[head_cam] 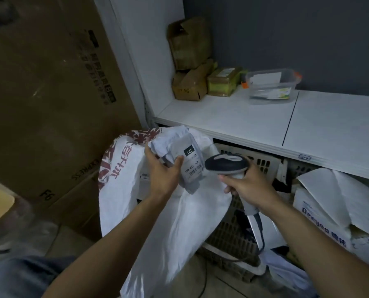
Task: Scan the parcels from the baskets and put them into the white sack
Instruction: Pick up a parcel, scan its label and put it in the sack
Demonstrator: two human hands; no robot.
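Tall brown cardboard boxes (50, 93) fill the left. Next comes the white woven sack with red print (119, 186), mouth open. Right above it the left hand (162, 173) has thumb and fingers curled round a pale grey plastic mailer parcel (190, 168), its label marked 231 facing up. Just beside that is the grey-and-dark handheld barcode scanner (226, 164), head aimed at the label, with the right hand (250, 186) wrapped tight round its handle. Below sits the beige perforated plastic basket (228, 233), tucked under the white shelf (243, 117). The shelf carries small brown cartons (190, 84) and a clear plastic tub with orange clips (271, 87).
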